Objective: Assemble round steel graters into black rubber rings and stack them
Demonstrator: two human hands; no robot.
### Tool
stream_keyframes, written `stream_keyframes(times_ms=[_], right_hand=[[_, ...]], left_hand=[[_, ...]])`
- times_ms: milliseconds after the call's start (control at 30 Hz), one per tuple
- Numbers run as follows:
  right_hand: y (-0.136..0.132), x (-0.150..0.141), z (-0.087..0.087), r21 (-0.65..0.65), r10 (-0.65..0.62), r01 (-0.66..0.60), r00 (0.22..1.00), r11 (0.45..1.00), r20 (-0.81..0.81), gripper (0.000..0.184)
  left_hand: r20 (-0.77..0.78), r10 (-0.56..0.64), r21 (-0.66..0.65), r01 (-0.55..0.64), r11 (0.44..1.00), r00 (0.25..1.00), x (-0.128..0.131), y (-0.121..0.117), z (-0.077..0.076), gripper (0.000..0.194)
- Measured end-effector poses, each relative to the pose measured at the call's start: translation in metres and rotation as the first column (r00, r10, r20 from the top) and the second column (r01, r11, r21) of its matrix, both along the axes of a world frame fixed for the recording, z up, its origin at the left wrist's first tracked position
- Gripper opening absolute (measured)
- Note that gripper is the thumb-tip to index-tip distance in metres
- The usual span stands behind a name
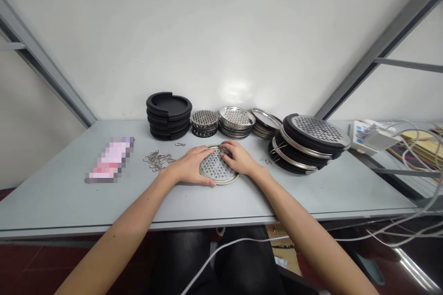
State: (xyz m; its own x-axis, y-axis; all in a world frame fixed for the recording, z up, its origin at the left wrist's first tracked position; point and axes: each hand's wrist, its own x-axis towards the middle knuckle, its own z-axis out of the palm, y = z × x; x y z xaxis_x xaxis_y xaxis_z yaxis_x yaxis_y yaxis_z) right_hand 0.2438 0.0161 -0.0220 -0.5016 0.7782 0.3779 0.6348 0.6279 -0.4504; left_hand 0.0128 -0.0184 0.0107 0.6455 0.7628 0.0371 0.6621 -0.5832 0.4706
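Observation:
A round metal grater plate (218, 166) with raised teeth and a rim lies on the table in front of me. My left hand (194, 166) spans its left side, fingers at the far edge and thumb along the near edge. At the far right edge, my right hand (240, 157) grips the plate with bent fingers, some resting over the toothed face. Left of my left hand lies a loose heap of wire clips (158, 160), with a single clip (180, 144) farther back.
Along the wall stand stacked black ring bases (169, 117), small grater discs (204, 122), larger grater discs (236, 120) and metal rings (266, 122). Assembled black-rimmed graters (308, 143) are piled at right. A phone (110, 159) lies left. White cables (415, 147) hang beside a power strip (363, 136).

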Motion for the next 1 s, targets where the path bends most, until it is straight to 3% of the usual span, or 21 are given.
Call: stream_keyframes(times_ms=[167,467,1000], right_hand=[[0.0,-0.0005,-0.0019,0.019,-0.005,0.005,1.0,1.0,0.011,0.032],[-0.0009,0.0,0.0037,0.02,0.005,-0.005,1.0,1.0,-0.002,0.031],[0.0006,-0.0025,0.0037,0.045,0.013,-0.013,1.0,0.999,0.015,0.027]], left_hand=[[-0.014,-0.011,0.0,0.011,1.0,1.0,0.0003,0.0003,-0.0009,0.112],[-0.057,0.076,0.041,-0.074,0.996,0.995,0.0021,0.0037,-0.0067,0.117],[-0.101,0.067,0.045,-0.063,0.997,0.993,0.004,0.0036,-0.0041,0.12]])
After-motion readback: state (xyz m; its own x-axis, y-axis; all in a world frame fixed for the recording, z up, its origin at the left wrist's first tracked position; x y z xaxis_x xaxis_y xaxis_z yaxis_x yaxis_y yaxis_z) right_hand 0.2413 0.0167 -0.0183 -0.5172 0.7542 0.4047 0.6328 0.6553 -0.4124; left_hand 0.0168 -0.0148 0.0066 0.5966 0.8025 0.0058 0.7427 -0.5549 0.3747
